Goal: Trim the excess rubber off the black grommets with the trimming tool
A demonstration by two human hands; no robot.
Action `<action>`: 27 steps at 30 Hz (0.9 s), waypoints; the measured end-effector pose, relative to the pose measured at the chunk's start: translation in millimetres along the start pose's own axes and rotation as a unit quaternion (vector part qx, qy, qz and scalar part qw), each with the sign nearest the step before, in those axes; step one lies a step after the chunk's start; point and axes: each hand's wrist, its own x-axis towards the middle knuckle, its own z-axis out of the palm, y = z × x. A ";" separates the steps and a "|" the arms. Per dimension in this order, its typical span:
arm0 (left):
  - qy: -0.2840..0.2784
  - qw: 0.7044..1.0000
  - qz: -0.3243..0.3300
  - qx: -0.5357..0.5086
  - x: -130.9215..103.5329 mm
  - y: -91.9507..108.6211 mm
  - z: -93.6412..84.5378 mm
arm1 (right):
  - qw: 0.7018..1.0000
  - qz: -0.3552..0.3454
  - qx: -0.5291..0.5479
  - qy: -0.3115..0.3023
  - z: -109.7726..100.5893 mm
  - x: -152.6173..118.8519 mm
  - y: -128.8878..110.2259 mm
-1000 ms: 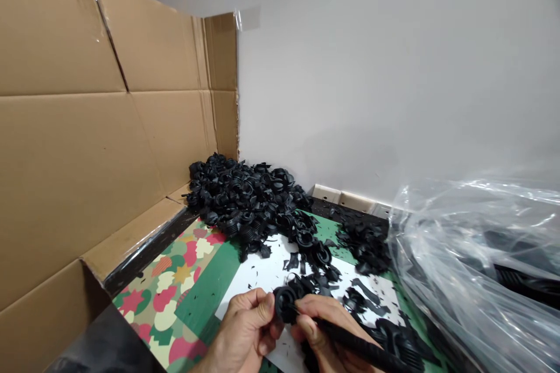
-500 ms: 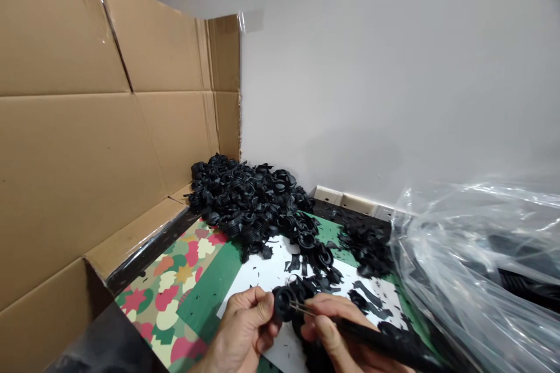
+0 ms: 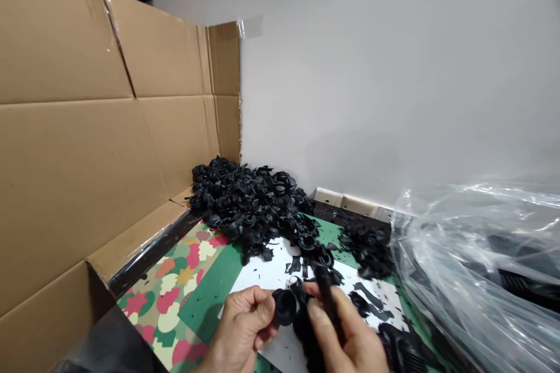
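A round black rubber piece with a hollow centre is pinched between the thumb and fingers of my left hand. Close on its right, my right hand grips a dark-handled tool, which now points up and away; its tip is blurred against the scraps behind. Black pieces and cut strips lie under and around both hands on a white sheet. Behind them rises a large heap of black rubber pieces.
Cardboard panels stand at the left, beside a patterned sheet. A smaller pile of black scraps lies right of the heap. Clear plastic bagging with black parts inside fills the right. A grey wall is behind.
The tool has swung from pointing left at the round piece to pointing up and away, and my right hand has turned with it. My left hand still holds the piece, now tilted differently.
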 end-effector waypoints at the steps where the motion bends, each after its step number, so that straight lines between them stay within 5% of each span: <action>1: -0.002 1.000 0.003 0.004 -0.5 -0.4 0.2 | 1.000 -0.002 0.001 -0.028 3.0 0.2 -0.9; 5: -0.015 0.999 0.005 0.050 -1.7 1.7 0.9 | 0.989 0.041 -0.025 -0.139 7.2 4.5 -9.3; 11: -0.030 0.992 0.002 0.126 -0.6 14.3 2.4 | 0.970 0.088 -0.027 -0.225 1.1 14.8 -20.0; 20: -0.022 0.993 -0.071 0.090 2.9 15.9 7.6 | 0.937 0.256 0.058 -0.230 2.2 23.7 3.2; 27: -0.026 0.994 -0.076 0.080 4.2 15.3 8.9 | 0.950 0.209 0.062 -0.223 -3.0 20.9 -10.7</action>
